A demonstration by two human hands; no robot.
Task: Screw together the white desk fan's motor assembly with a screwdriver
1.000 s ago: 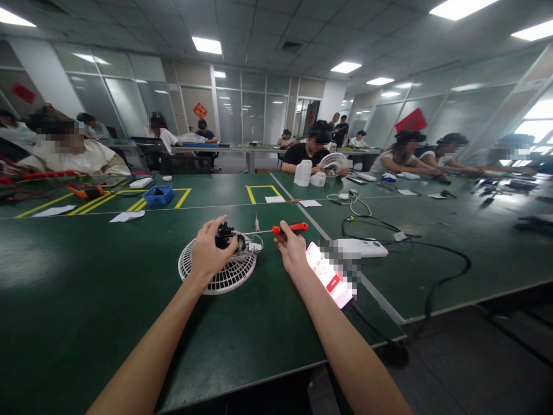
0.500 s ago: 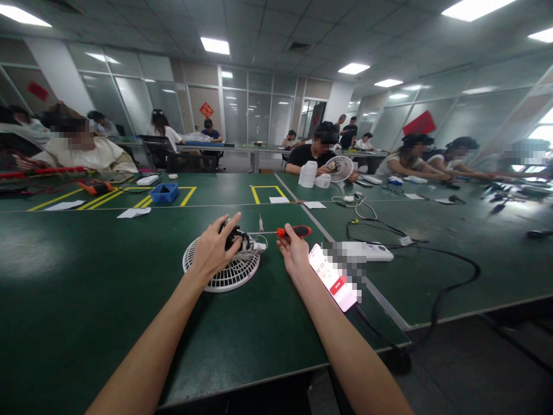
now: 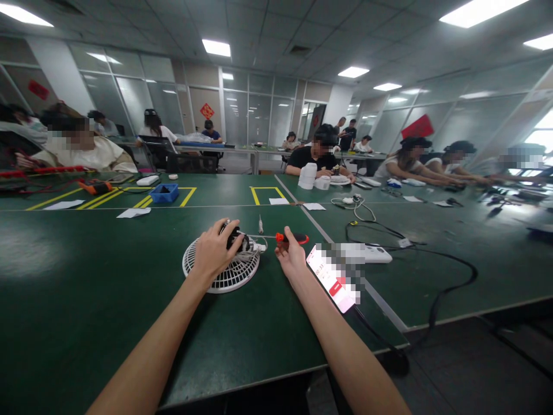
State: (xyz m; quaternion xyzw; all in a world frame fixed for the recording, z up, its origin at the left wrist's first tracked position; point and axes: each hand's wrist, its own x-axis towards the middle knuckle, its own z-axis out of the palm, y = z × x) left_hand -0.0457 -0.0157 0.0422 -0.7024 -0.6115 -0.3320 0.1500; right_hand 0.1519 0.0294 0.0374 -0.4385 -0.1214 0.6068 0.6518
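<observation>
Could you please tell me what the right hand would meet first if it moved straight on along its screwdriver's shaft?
Probably the black part under the left hand; the screwdriver points at it and looks close, though depth is unclear.

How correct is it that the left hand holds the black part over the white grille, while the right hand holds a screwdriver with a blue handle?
The handle is not blue: the head view shows red and black on the screwdriver in the right hand. The rest is right: the left hand holds the black part.
</observation>
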